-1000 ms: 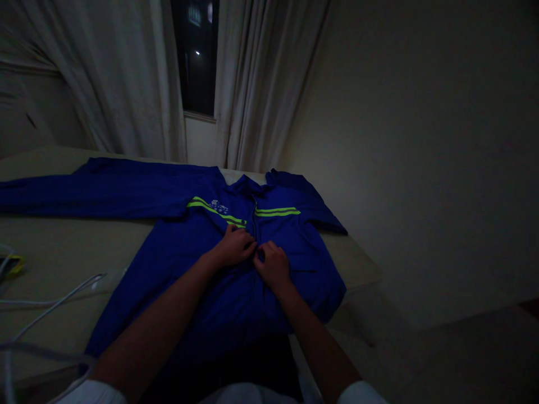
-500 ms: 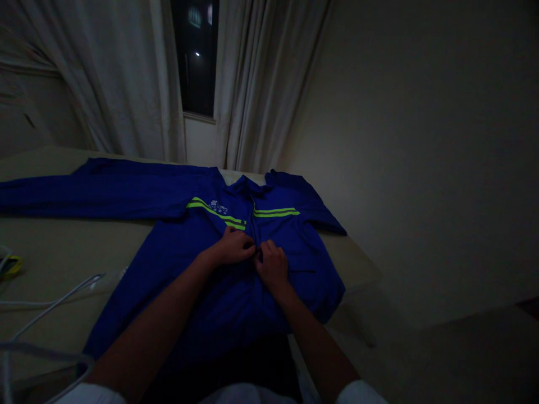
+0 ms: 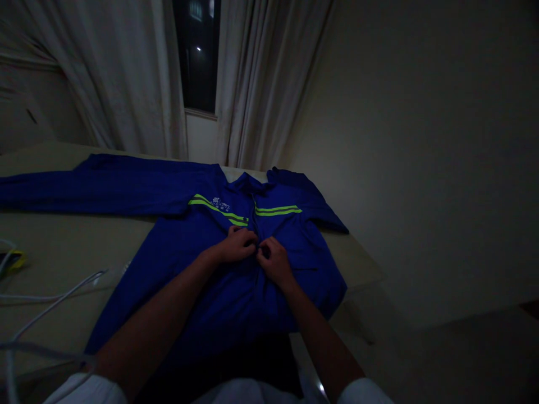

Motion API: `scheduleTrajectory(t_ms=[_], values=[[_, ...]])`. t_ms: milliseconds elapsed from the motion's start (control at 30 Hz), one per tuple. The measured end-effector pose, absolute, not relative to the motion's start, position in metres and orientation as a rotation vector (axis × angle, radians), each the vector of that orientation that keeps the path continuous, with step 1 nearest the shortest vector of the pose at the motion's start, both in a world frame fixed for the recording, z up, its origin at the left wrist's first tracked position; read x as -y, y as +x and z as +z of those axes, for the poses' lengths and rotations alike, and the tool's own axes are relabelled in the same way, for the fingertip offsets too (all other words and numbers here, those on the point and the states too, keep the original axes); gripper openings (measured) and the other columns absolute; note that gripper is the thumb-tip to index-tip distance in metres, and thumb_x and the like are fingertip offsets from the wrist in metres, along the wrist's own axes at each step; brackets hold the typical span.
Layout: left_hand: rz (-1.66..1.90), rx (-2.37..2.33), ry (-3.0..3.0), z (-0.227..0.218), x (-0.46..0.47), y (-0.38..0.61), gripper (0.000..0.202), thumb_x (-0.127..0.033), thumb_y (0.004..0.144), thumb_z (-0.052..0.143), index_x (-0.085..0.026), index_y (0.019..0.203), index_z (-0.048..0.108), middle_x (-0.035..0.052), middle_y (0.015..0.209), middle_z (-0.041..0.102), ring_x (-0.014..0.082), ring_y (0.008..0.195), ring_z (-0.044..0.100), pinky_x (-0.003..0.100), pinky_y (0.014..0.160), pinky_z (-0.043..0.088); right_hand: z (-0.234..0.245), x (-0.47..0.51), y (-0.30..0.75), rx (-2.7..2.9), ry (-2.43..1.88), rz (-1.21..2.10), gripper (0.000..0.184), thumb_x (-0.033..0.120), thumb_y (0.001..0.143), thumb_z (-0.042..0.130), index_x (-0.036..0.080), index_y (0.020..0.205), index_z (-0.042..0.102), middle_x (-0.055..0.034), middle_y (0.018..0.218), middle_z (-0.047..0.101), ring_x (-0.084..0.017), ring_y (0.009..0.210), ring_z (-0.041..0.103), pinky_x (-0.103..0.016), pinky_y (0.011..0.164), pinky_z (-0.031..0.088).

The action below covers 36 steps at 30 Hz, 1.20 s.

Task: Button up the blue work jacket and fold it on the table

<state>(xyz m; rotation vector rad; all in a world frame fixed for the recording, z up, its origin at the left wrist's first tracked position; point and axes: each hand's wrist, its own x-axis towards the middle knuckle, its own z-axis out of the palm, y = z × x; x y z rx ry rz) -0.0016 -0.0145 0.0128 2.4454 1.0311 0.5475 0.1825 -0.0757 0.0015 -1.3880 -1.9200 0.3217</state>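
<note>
A blue work jacket with yellow-green stripes and a white chest logo lies spread front side up, its collar at the far side. My left hand is closed on the jacket's front edge, just below the chest stripe. Right beside it, my right hand pinches the opposite front edge with thumb and fingertips. The two hands nearly touch at the jacket's middle line. Whatever small part lies between the fingertips is hidden by the fingers and the dim light.
The jacket rests on a pale table whose right edge is near the jacket's hem. White cables and a yellow-and-black object lie at the left. Behind are curtains, a dark window and a wall.
My hands stay at the jacket's front edges; the right fingers have shifted slightly, with the thumb and finger now in a rounder pinch. The whole view has moved a little.
</note>
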Motion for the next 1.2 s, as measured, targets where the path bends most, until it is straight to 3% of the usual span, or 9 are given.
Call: scheduleTrajectory(t_ms=[400, 700, 833, 967, 1100, 1200], values=[[0.339, -0.961, 2.432, 0.018, 0.01, -0.005, 0.027, -0.027, 0.084, 0.049, -0.023, 0.101, 0.07, 0.0008, 0.102, 0.075, 0.025, 0.107, 0.065, 0.048, 0.113, 0.028, -0.002, 0.077, 0.179, 1.904, -1.48, 0.219, 0.006, 0.016, 0.086, 0.064, 0.02, 0.081, 0.064, 0.0004, 0.081, 0.062, -0.015, 0.075, 0.06, -0.026, 0.071, 0.042], [0.353, -0.908, 2.422, 0.019, 0.008, -0.004, 0.03, -0.026, 0.085, 0.048, -0.022, 0.096, 0.075, -0.0007, 0.085, 0.074, 0.0239, 0.096, 0.068, 0.041, 0.108, 0.035, 0.0, 0.084, 0.175, 1.913, -1.562, 0.099, 0.005, 0.018, 0.089, 0.063, 0.021, 0.086, 0.065, -0.0012, 0.089, 0.064, -0.016, 0.081, 0.062, -0.026, 0.074, 0.044], [0.371, -0.914, 2.369, 0.019, 0.006, -0.005, 0.036, -0.026, 0.086, 0.048, -0.025, 0.106, 0.078, -0.0023, 0.095, 0.077, 0.0243, 0.102, 0.068, 0.037, 0.107, 0.037, -0.003, 0.082, 0.177, 1.838, -1.602, 0.062, 0.006, 0.017, 0.088, 0.06, 0.021, 0.085, 0.063, -0.0021, 0.09, 0.064, -0.017, 0.083, 0.061, -0.027, 0.075, 0.044], [0.476, -0.975, 2.261, 0.023, 0.004, -0.01, 0.044, -0.027, 0.087, 0.049, -0.023, 0.122, 0.075, 0.0003, 0.094, 0.077, 0.0235, 0.094, 0.069, 0.035, 0.099, 0.043, -0.001, 0.075, 0.184, 1.71, -1.586, 0.096, 0.007, 0.016, 0.084, 0.059, 0.021, 0.087, 0.062, -0.0021, 0.089, 0.062, -0.018, 0.082, 0.06, -0.029, 0.077, 0.046], [0.649, -1.029, 2.269, 0.016, 0.004, -0.015, 0.033, -0.042, 0.095, 0.053, -0.025, 0.114, 0.074, 0.0034, 0.108, 0.076, 0.0251, 0.103, 0.067, 0.041, 0.102, 0.04, 0.011, 0.086, 0.187, 1.563, -1.536, 0.057, 0.025, 0.01, 0.079, 0.057, 0.02, 0.102, 0.061, -0.0063, 0.102, 0.062, -0.021, 0.094, 0.061, -0.033, 0.084, 0.05], [0.627, -1.083, 2.474, 0.001, 0.005, -0.015, 0.025, -0.044, 0.095, 0.061, -0.026, 0.106, 0.073, 0.0052, 0.108, 0.074, 0.0276, 0.11, 0.063, 0.047, 0.104, 0.035, 0.017, 0.12, 0.18, 1.874, -1.434, 0.093, 0.025, 0.01, 0.084, 0.061, 0.022, 0.105, 0.063, -0.0066, 0.107, 0.064, -0.023, 0.105, 0.061, -0.036, 0.094, 0.049]])
